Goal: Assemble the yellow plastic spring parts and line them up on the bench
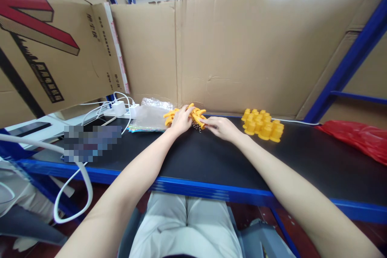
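My left hand reaches into a small heap of yellow plastic pieces at the back of the black tabletop. Its fingers are bent over the pieces, and their tips are partly hidden among them. From the right, my right hand comes up to the same heap, with thumb and forefinger closed together at a yellow piece's edge. What lies between those fingertips is too small to make out. Thin metal springs lie just in front of the heap, between both hands.
Several yellow stepped cylinders stand grouped at the right. Beyond them is a red plastic bag. Clear plastic bags lie left of the heap, near white chargers and cables. A cardboard wall closes the back; a blue rail edges the front.
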### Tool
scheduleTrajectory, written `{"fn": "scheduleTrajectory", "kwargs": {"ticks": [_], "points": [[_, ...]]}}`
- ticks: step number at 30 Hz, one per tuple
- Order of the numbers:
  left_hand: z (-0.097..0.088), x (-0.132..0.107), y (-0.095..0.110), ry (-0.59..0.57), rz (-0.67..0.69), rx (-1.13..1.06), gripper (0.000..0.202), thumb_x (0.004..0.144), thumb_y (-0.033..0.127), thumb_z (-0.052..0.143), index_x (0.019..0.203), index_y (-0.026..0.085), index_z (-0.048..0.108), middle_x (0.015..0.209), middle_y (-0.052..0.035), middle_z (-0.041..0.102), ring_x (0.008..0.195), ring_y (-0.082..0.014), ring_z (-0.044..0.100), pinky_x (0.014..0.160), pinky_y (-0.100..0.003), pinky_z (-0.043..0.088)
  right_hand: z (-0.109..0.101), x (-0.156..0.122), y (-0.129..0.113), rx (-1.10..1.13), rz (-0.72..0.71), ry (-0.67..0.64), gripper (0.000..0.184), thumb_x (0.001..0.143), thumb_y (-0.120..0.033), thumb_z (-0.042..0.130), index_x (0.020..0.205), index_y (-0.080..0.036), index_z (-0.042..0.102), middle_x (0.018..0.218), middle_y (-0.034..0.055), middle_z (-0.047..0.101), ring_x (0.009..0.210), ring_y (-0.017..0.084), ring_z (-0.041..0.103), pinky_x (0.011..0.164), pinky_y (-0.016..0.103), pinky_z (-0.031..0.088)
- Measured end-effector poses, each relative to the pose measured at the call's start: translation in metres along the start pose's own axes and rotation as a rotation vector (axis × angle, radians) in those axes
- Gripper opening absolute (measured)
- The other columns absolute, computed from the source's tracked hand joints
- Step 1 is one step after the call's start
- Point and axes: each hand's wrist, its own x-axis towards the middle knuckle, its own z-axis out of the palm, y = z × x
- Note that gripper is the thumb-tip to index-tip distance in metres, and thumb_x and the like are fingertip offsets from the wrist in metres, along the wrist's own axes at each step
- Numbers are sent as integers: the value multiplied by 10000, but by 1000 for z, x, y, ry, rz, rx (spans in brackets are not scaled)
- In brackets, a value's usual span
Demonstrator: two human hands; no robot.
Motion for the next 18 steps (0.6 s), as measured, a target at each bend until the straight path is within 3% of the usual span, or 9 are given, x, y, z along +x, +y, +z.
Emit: {"fn": "scheduleTrajectory", "kwargs": {"ticks": [3, 6, 12, 18], "points": [[-3, 0, 5, 35, 9, -2, 548, 766, 103, 449, 1305, 189, 401, 1382, -132, 387, 1255, -265, 393, 1005, -466, 359, -5, -1, 4, -109, 131, 48, 350, 906, -268, 437, 1213, -220, 598, 989, 65, 679, 833, 164, 624, 735, 254, 437], [-3, -1, 8, 26, 14, -1, 554, 751, 100, 447, 1299, 167, 398, 1388, -140, 383, 1270, -268, 377, 1015, -470, 351, -14, -4, 13, -257, 330, 60, 349, 912, -304, 412, 1183, -218, 614, 941, 72, 685, 810, 187, 628, 709, 272, 434], [-2, -1, 9, -34, 21, -8, 523, 742, 118, 457, 1264, 150, 431, 1353, -138, 426, 1247, -263, 406, 1012, -467, 366, -24, -18, 48, -449, 776, -154, 326, 886, -302, 429, 1085, -206, 668, 955, 129, 678, 858, 250, 632, 715, 322, 434], [-1, -1, 10, -97, 32, -19, 509, 744, 119, 457, 1245, 210, 441, 1331, -100, 457, 1238, -256, 416, 995, -490, 381, -10, -32, 80, -346, 877, -222, 351, 876, -284, 446, 1153, -200, 644, 1073, 147, 652, 943, 275, 605, 776, 351, 436]]}}
